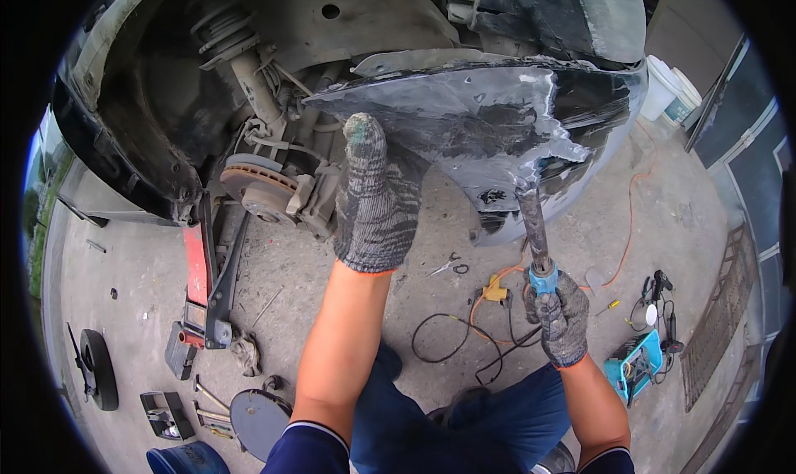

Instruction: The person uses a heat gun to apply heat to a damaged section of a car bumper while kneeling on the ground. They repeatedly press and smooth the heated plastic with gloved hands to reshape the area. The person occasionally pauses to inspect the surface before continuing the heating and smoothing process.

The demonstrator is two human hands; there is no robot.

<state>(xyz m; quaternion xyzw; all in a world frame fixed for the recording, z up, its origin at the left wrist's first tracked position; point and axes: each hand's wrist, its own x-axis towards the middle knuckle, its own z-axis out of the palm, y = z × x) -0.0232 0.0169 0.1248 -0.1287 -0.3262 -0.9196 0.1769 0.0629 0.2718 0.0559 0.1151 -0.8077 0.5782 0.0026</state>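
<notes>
L hand [378, 200] thumb up, nr bumper [481, 113] | R hand [564, 320] grips tool [535, 221]

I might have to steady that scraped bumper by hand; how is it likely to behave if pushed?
The bumper will probably flex somewhat, as its lower corner appears to hang free. It may be fragile along the jagged pale line, which looks like a crack or repair. Its dull, scuffed patches are likely less slippery than smooth paint.
</notes>
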